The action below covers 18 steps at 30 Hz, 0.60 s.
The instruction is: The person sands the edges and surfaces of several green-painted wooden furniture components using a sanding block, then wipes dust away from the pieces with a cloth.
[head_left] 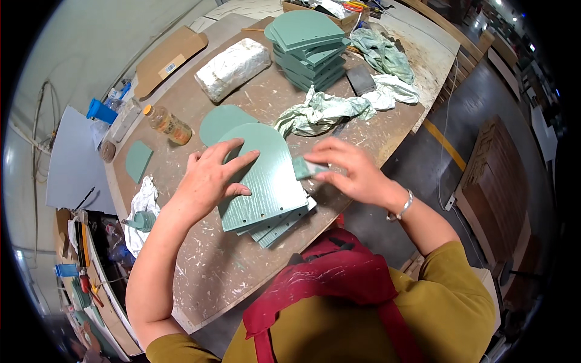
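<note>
A round-topped green panel (269, 175) with small holes along its straight edge lies on the worktable, over a few more such panels (281, 227). My left hand (209, 172) rests on its upper left part, fingers spread flat. In my right hand (354, 169) is a small green sanding block (304, 168), pinched between thumb and fingers at the panel's right edge. The fingers partly cover the block. Another rounded green panel (224, 121) sticks out behind the top one.
Farther back stand a tall stack of green panels (310, 54), a white wrapped bundle (233, 68) and a dark grey block (361, 80). Crumpled cloths (321, 115) lie to the right. An orange-capped jar (167, 125) and a white rag (144, 202) are at left.
</note>
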Each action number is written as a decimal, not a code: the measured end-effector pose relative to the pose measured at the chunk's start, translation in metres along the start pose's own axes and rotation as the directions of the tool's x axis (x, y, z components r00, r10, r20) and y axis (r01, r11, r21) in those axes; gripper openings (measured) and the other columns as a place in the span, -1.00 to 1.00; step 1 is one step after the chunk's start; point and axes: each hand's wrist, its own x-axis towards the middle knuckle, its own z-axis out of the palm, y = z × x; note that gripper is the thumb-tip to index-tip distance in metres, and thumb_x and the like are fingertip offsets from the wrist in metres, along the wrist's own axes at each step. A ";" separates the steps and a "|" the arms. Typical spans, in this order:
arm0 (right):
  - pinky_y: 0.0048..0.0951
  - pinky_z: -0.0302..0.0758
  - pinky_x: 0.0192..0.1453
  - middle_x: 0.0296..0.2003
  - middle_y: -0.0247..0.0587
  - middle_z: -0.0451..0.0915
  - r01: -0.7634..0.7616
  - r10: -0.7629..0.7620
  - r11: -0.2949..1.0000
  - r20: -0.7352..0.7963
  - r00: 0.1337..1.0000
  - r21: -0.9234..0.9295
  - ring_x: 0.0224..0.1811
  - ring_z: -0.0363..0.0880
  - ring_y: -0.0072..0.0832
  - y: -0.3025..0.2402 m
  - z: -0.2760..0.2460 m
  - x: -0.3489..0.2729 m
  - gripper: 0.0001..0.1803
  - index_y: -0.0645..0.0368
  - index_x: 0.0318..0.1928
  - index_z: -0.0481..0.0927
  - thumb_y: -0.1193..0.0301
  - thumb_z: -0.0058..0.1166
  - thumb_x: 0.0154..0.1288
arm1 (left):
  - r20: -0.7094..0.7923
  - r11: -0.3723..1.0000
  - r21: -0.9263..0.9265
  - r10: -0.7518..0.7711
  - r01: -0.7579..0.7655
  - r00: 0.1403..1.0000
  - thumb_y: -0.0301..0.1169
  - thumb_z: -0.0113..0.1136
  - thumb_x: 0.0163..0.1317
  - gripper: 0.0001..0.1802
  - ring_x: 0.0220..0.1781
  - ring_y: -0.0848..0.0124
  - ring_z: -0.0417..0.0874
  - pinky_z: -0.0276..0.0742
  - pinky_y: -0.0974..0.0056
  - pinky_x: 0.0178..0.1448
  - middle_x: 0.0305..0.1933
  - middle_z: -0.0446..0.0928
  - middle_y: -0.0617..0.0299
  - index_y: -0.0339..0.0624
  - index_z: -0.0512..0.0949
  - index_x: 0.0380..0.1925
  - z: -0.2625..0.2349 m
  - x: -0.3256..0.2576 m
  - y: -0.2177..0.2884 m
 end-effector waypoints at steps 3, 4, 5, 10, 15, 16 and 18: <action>-0.32 0.49 0.17 0.01 -0.08 0.58 -0.094 0.089 0.990 0.055 0.995 0.100 0.05 0.59 -0.22 -0.017 0.000 -0.033 -0.61 0.25 0.12 0.63 0.52 0.20 0.26 | -0.001 1.000 -0.008 0.007 -0.007 1.000 0.03 0.29 0.08 -0.22 0.42 0.11 0.37 0.24 -0.08 0.35 0.43 0.32 0.15 0.26 0.42 0.37 0.000 0.002 0.000; -0.33 0.49 0.18 0.01 -0.10 0.58 -0.116 0.102 0.981 0.096 0.990 0.155 0.06 0.58 -0.25 -0.020 -0.002 -0.043 -0.60 0.25 0.13 0.63 0.52 0.21 0.26 | -0.001 1.000 -0.010 0.005 -0.005 1.000 0.03 0.29 0.08 -0.22 0.42 0.11 0.37 0.24 -0.08 0.35 0.43 0.32 0.14 0.26 0.42 0.37 0.000 0.001 0.000; -0.34 0.48 0.18 0.01 -0.13 0.58 -0.139 0.111 0.968 0.139 0.984 0.208 0.08 0.58 -0.28 -0.021 -0.005 -0.049 -0.60 0.25 0.13 0.63 0.52 0.21 0.27 | -0.001 1.000 -0.008 0.006 -0.006 1.000 0.04 0.29 0.08 -0.22 0.42 0.11 0.37 0.25 -0.08 0.34 0.43 0.32 0.15 0.26 0.42 0.37 0.000 0.001 -0.001; -0.40 0.48 0.16 0.04 -0.19 0.57 -0.124 0.128 0.965 -0.001 0.992 0.233 0.08 0.54 -0.37 -0.014 -0.011 -0.025 -0.61 0.23 0.14 0.61 0.54 0.20 0.29 | -0.002 1.000 0.023 0.016 -0.016 1.000 0.04 0.30 0.08 -0.22 0.42 0.10 0.37 0.25 -0.07 0.34 0.44 0.32 0.16 0.27 0.41 0.38 0.002 0.002 -0.003; -0.36 0.45 0.23 0.07 -0.14 0.55 -0.113 0.109 0.972 0.027 0.994 0.205 0.13 0.52 -0.32 -0.005 0.003 -0.002 -0.58 0.22 0.16 0.60 0.51 0.21 0.27 | -0.003 0.998 0.044 0.033 -0.033 0.999 0.01 0.32 0.09 -0.22 0.40 0.11 0.39 0.29 -0.05 0.32 0.43 0.32 0.17 0.27 0.41 0.38 -0.001 0.003 -0.002; -0.36 0.45 0.24 0.06 -0.13 0.55 -0.115 0.104 0.978 0.072 0.992 0.176 0.14 0.53 -0.31 -0.006 0.001 -0.007 -0.57 0.23 0.16 0.61 0.51 0.23 0.26 | -0.008 0.999 0.046 0.029 -0.029 1.000 0.00 0.33 0.09 -0.23 0.39 0.12 0.40 0.30 -0.04 0.30 0.42 0.32 0.17 0.26 0.41 0.37 0.000 0.001 -0.002; -0.35 0.45 0.23 0.01 -0.16 0.58 -0.113 0.055 0.971 0.261 0.964 0.212 0.12 0.54 -0.32 -0.007 -0.018 -0.017 -0.59 0.23 0.13 0.62 0.50 0.24 0.25 | -0.031 0.996 0.082 0.024 -0.021 0.999 -0.01 0.34 0.08 -0.24 0.35 0.14 0.43 0.33 -0.01 0.26 0.39 0.35 0.19 0.26 0.43 0.35 0.002 -0.001 0.000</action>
